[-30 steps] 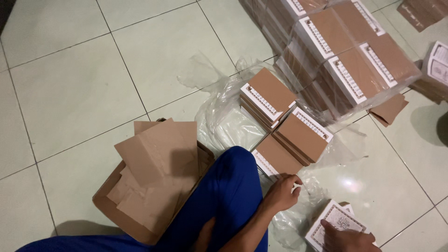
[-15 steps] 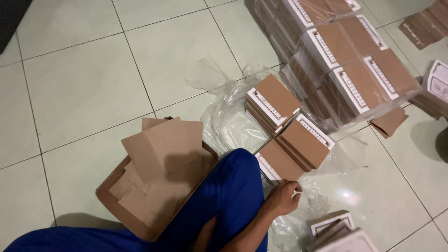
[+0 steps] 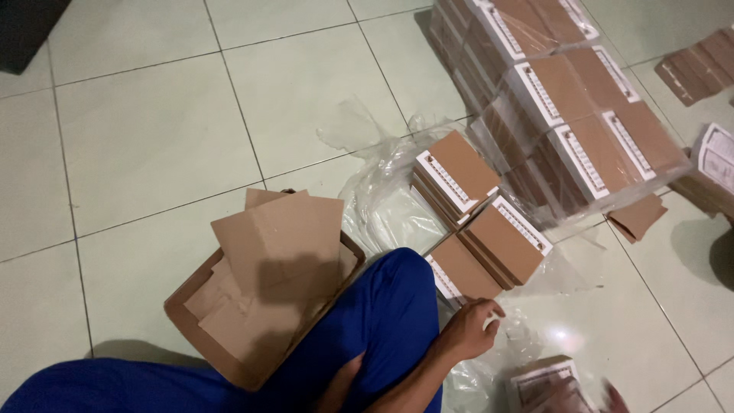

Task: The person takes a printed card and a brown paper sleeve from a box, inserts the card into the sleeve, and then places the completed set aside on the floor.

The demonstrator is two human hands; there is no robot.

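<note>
In the head view, the person sits on the pale green tiled floor [image 3: 153, 138] with one leg in blue trousers [image 3: 375, 321] bent in front. The left hand [image 3: 472, 329] rests at the edge of the crumpled clear plastic wrap [image 3: 382, 206], just beside the nearest flat brown cardboard packet with a white printed strip [image 3: 459, 271]; its grip is narrow, the fingers curled around something small and white, but I cannot tell what this is. The right hand [image 3: 612, 398] is at the lower edge of the picture, blurred and mostly cut off, touching a brown-and-white printed packet [image 3: 544, 382] that lies low on the plastic — whether the grip is closed on it I cannot tell. Two more small stacks of the same brown packets [image 3: 478, 199] lie on the wrap just behind the left hand, and a big block of bundled packets wrapped in film [image 3: 566, 115] stands further back. To the left of the leg is an open shallow cardboard box with loose brown cardboard sheets [image 3: 267, 283]. To do this handling well, I judge it is better to lift one packet at a time by its edges and keep the loose plastic flat — it can slide on the smooth tiles.
</note>
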